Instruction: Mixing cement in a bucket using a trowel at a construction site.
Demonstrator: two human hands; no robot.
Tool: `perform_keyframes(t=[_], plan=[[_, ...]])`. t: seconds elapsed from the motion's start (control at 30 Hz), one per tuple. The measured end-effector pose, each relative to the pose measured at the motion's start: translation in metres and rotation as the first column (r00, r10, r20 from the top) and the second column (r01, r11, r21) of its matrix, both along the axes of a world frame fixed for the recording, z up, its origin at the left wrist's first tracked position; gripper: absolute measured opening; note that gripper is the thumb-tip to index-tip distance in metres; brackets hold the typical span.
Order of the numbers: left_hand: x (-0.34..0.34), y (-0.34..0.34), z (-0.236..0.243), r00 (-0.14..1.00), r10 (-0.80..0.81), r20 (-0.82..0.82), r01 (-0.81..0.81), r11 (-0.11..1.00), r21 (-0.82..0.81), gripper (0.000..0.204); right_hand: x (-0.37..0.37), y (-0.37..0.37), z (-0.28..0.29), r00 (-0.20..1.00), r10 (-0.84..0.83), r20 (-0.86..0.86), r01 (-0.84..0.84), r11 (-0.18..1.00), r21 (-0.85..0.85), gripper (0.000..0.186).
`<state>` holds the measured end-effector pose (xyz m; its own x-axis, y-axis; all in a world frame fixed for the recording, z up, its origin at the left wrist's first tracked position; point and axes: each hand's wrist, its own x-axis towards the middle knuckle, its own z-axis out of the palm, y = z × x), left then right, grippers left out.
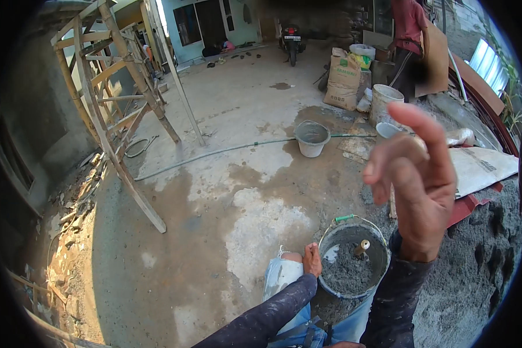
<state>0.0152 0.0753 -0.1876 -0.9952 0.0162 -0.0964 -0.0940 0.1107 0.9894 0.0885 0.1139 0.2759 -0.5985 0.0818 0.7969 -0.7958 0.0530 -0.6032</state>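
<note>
Fingers [414, 119] loosely curled and empty on the raised right hand [420, 185], left hand [313, 260] at the bucket [354, 234], grip unclear, and here beside the knee [293, 257] that bucket holds lumpy grey mix [348, 275], a handle [361, 248] poking up!

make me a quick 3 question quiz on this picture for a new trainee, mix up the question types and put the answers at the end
1. Multiple choice: where is the right hand?
a) down inside a bucket
b) raised in the air
c) flat on the ground
2. True or false: the left hand is beside the rim of the bucket with the green grip.
3. Short answer: what sticks up out of the grey mix in that bucket?

Key: 1. b; 2. true; 3. a pale tool handle
</note>
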Motion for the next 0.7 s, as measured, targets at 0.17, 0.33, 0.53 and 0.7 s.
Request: perform_keyframes(t=[0.17,0.33,0.53,0.7], plan=[[0.014,0.002,-0.016,0.998,-0.007,-0.057,0.011,0.998,0.061,0.046,-0.058,-0.084,0.026,0.976,0.177,0.126,-0.217,0.783,0.583,0.077],[-0.001,-0.011,-0.045,0.984,0.023,-0.175,-0.003,0.994,0.113,0.045,-0.068,-0.099,0.033,0.962,0.256,-0.098,-0.201,0.902,0.382,0.058],[-0.001,-0.008,-0.002,0.996,0.018,-0.092,-0.01,0.996,0.09,0.042,0.013,0.043,0.031,0.991,0.0,-0.131,-0.006,0.999,-0.042,0.107],[0.0,-0.001,-0.003,0.994,0.018,-0.104,-0.009,0.995,0.095,0.041,0.053,0.074,0.045,0.933,0.17,-0.318,-0.121,0.978,0.169,0.093]])
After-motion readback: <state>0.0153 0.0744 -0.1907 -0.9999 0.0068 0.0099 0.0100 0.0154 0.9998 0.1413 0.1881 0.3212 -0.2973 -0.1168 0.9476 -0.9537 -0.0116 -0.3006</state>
